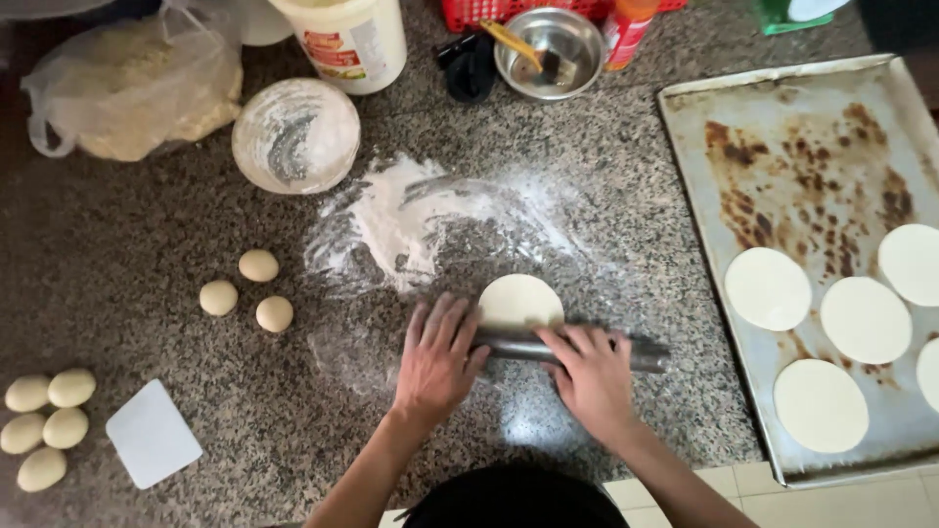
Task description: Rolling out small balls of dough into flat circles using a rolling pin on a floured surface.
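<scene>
A dark metal rolling pin (528,345) lies across the near edge of a flat round of pale dough (520,298) on the speckled granite counter (147,244). My left hand (437,357) rests palm-down on the pin's left part, fingers stretched forward. Over the pin's right part lies my right hand (592,376), also flat. The pin's right end (648,356) sticks out past my fingers. Loose flour (401,220) is spread on the counter just beyond the dough.
A worn baking tray (782,166) at the right holds several rolled rounds. Three dough balls (258,265) lie left of centre, several more (47,422) at the far left by a white scraper (153,433). A floured bowl (295,135), bucket, bag and steel bowl stand behind.
</scene>
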